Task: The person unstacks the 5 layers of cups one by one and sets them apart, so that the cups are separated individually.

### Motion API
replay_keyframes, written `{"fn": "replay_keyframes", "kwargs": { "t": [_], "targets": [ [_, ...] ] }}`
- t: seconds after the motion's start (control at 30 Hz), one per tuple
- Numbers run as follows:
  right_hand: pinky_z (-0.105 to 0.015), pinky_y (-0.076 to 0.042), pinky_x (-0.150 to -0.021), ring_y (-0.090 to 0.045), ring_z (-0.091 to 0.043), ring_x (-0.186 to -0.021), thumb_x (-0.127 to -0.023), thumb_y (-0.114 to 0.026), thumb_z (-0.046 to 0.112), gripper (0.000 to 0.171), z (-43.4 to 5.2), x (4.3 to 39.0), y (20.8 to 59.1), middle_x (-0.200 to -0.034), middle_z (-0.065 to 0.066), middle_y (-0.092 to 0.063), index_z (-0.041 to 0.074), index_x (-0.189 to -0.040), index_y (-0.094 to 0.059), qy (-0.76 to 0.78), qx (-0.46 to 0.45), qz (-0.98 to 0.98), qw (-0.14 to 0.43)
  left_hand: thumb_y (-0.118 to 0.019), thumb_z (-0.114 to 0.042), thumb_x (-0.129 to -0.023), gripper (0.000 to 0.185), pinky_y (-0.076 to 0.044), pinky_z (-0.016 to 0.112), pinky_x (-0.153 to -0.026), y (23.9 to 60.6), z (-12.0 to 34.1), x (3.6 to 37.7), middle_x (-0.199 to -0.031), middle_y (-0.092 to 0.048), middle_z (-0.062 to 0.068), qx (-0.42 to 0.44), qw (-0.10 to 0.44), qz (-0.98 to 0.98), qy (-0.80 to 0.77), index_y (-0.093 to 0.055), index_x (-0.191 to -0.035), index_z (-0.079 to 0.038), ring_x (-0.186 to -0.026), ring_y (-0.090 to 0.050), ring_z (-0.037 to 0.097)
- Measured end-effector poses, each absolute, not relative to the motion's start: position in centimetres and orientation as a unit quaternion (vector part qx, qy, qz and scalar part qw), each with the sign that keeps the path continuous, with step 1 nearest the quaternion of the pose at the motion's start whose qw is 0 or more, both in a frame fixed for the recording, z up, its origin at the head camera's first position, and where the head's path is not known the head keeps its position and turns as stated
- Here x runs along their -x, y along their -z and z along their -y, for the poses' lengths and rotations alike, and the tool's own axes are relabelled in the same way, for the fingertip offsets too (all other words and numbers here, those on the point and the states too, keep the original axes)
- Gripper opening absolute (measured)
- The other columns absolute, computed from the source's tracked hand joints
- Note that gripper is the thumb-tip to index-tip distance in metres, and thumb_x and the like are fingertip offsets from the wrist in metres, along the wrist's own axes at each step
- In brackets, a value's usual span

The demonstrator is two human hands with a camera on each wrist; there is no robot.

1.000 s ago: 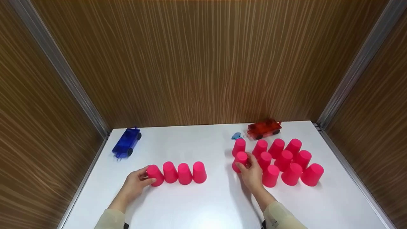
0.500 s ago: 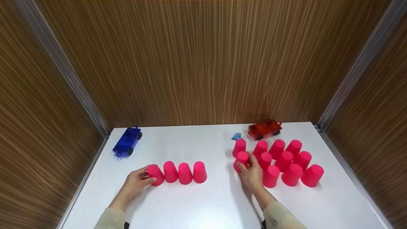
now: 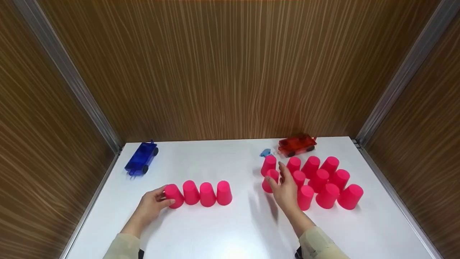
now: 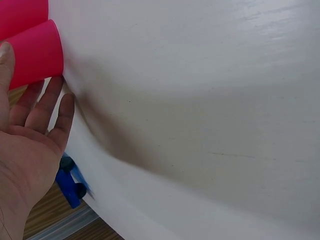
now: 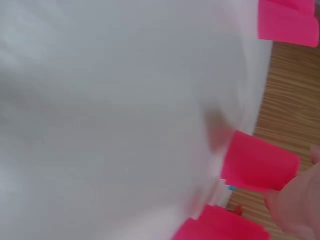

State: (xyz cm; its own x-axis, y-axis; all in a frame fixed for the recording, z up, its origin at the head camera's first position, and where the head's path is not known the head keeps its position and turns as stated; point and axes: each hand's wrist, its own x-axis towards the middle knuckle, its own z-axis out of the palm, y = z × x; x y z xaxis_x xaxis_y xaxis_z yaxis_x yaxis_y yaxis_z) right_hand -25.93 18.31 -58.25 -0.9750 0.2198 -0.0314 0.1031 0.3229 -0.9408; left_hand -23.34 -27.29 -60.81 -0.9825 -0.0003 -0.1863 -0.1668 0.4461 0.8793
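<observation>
Four pink cups stand upside down in a row (image 3: 199,193) on the white table (image 3: 222,230). My left hand (image 3: 157,200) rests against the leftmost cup (image 3: 173,196), thumb above and fingers below. In the left wrist view the left hand (image 4: 30,145) has straight fingers beside that cup (image 4: 35,57). To the right is a cluster of several pink cups (image 3: 320,181). My right hand (image 3: 284,187) hovers at the cluster's left edge with fingers stretched out, thumb close to the nearest cup (image 3: 268,181). The right wrist view is blurred and shows a pink cup (image 5: 260,162) by a fingertip (image 5: 295,205).
A blue toy car (image 3: 141,158) sits at the far left of the table and a red toy car (image 3: 297,144) at the back right, with a small blue object (image 3: 266,152) beside it. Wood-grain walls close in the table on three sides.
My right hand has loosened from the cup it was holding; its fingers have straightened and lifted. The left hand stays at the row's leftmost cup.
</observation>
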Motion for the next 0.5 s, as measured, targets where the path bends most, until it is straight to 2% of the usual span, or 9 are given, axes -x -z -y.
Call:
{"fn": "replay_keyframes", "kwargs": {
  "t": [0.17,0.27,0.37,0.5],
  "targets": [
    [-0.046,-0.050,-0.111,-0.038,-0.028,-0.152,-0.093,-0.084,0.027,0.086,-17.5,25.7,56.3,-0.166,0.000,-0.040,0.028,-0.165,-0.038,-0.569,0.042,0.814,0.104,-0.083,-0.015,-0.095,0.069,-0.054,0.043,-0.106,60.7,27.3,23.3,-0.143,-0.066,0.017,0.051,0.077,-0.850,-0.519,-0.053,-0.156,-0.007,-0.133,-0.062,0.038],
    [-0.047,-0.052,-0.109,-0.041,-0.026,-0.149,-0.092,-0.085,0.032,0.084,-16.5,25.4,55.7,-0.164,0.003,-0.043,0.030,-0.163,-0.041,-0.569,0.011,0.814,0.115,-0.082,-0.016,-0.095,0.069,-0.054,0.043,-0.106,60.6,27.3,23.3,-0.144,-0.065,0.016,0.056,0.082,-0.848,-0.521,-0.052,-0.157,-0.008,-0.134,-0.061,0.037],
    [-0.047,-0.053,-0.109,-0.047,-0.027,-0.146,-0.092,-0.086,0.032,0.080,-15.0,25.0,55.8,-0.160,0.003,-0.048,0.029,-0.161,-0.045,-0.573,-0.020,0.813,0.101,-0.082,-0.018,-0.095,0.070,-0.054,0.043,-0.106,60.6,27.2,23.2,-0.144,-0.065,0.016,0.055,0.086,-0.847,-0.521,-0.052,-0.157,-0.008,-0.135,-0.060,0.037],
    [-0.047,-0.045,-0.116,-0.050,-0.030,-0.146,-0.094,-0.084,0.021,0.073,-12.7,24.6,56.9,-0.158,-0.003,-0.053,0.022,-0.158,-0.050,-0.585,-0.063,0.807,0.056,-0.083,-0.018,-0.095,0.069,-0.055,0.042,-0.106,60.6,27.2,23.3,-0.143,-0.066,0.013,0.059,0.087,-0.846,-0.523,-0.053,-0.157,-0.009,-0.134,-0.061,0.035]
  ]
}}
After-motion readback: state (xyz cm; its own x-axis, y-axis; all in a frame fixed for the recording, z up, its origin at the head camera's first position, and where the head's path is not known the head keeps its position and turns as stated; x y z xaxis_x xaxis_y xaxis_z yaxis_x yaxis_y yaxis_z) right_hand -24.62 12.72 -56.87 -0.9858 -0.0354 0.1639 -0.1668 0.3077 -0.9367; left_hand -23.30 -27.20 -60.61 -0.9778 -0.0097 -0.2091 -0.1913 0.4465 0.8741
